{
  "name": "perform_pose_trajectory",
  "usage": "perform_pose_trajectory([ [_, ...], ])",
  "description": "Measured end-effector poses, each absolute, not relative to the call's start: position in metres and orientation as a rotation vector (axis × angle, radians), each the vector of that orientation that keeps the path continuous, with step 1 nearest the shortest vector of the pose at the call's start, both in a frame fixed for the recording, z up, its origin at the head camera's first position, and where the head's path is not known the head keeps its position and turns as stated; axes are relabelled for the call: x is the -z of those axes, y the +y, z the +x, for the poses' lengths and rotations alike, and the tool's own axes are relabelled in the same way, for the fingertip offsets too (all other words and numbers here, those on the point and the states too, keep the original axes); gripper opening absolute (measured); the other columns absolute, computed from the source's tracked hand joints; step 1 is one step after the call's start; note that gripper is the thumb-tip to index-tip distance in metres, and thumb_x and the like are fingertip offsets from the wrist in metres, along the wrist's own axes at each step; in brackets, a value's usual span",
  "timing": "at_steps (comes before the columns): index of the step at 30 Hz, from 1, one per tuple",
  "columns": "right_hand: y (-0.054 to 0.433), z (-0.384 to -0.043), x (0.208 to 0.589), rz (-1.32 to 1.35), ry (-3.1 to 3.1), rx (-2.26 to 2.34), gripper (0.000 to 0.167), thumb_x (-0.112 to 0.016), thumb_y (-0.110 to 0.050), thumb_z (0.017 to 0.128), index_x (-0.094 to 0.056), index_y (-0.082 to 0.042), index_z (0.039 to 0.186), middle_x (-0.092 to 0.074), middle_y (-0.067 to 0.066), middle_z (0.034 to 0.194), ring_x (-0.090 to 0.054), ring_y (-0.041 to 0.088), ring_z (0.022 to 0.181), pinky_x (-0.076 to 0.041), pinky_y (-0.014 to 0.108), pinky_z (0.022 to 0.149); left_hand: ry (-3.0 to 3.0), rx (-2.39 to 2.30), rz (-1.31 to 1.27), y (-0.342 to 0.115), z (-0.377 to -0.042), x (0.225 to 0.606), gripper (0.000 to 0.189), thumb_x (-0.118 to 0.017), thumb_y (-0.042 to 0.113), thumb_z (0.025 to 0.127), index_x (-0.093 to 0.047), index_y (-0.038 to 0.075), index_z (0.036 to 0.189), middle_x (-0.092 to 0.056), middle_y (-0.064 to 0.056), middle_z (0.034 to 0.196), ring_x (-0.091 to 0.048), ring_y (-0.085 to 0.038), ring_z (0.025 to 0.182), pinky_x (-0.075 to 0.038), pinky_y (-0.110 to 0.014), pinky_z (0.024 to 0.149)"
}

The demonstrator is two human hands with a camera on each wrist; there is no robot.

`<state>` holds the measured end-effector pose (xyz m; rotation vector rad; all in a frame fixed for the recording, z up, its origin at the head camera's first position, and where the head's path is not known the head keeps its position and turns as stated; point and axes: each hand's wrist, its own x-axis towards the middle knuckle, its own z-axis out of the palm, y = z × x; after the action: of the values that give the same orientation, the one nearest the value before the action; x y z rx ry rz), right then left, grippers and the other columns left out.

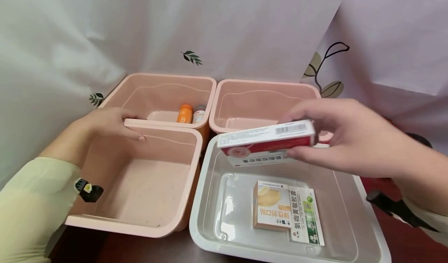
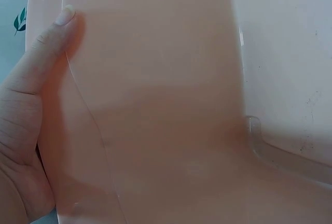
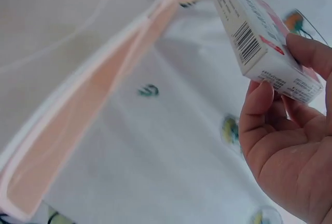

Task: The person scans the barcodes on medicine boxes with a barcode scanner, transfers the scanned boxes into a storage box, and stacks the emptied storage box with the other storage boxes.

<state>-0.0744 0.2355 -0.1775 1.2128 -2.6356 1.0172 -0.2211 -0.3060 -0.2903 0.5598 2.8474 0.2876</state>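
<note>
My right hand [image 1: 357, 138] holds a white and red medicine box [image 1: 267, 140] in the air above the white bin [image 1: 206, 216]. In the right wrist view, the thumb and fingers pinch one end of the medicine box [image 3: 259, 40]. My left hand [image 1: 108, 123] grips the back rim of the front-left pink bin [image 1: 178, 218]. Its thumb lies against the inner wall in the left wrist view, while the other fingers are hidden behind the rim. Inside the white bin lie an orange and white bandage box [image 1: 272, 204] and a white and green medicine box [image 1: 305, 216], side by side.
Behind stand two more pink bins, one back left [image 1: 164, 76] and one back right [image 1: 266, 82]. An orange bottle [image 1: 185, 114] and a grey-capped white bottle [image 1: 199, 115] are in the back-left one. A white leaf-patterned curtain [image 1: 147, 30] hangs behind them.
</note>
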Motion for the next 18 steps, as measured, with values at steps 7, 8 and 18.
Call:
perform_pose_trajectory([
  [7, 0.31, -0.077, 0.197, 0.82, -2.715, -1.22, 0.063, -0.095, 0.003, 0.078, -0.071, -0.013, 0.134, -0.076, 0.01, 0.111, -0.073, 0.028, 0.079, -0.06, 0.032, 0.063, 2.847, -0.292, 0.558, -0.306, -0.22, 0.29, 0.076, -0.091, 0.054, 0.08, -0.071, 0.01, 0.139, -0.075, -0.001, 0.11, -0.065, -0.02, 0.096, -0.05, -0.05, 0.086],
  [8, 0.326, -0.081, 0.205, 0.793, -2.691, -1.273, 0.065, -0.094, 0.005, 0.077, -0.069, -0.009, 0.136, -0.075, 0.015, 0.113, -0.073, 0.031, 0.077, -0.06, 0.035, 0.06, 2.843, -0.301, 0.56, -0.306, -0.22, 0.29, 0.075, -0.091, 0.053, 0.08, -0.071, 0.01, 0.138, -0.075, -0.001, 0.11, -0.065, -0.02, 0.096, -0.05, -0.049, 0.086],
  [18, 0.401, -0.062, 0.258, 0.393, -2.184, -1.827, 0.057, -0.061, 0.028, 0.086, -0.063, 0.004, 0.137, -0.072, 0.009, 0.122, -0.07, 0.016, 0.096, -0.059, 0.021, 0.07, 2.827, -0.314, 0.549, -0.307, -0.217, 0.292, 0.079, -0.091, 0.054, 0.08, -0.069, 0.008, 0.14, -0.075, -0.003, 0.11, -0.065, -0.02, 0.097, -0.05, -0.05, 0.087],
])
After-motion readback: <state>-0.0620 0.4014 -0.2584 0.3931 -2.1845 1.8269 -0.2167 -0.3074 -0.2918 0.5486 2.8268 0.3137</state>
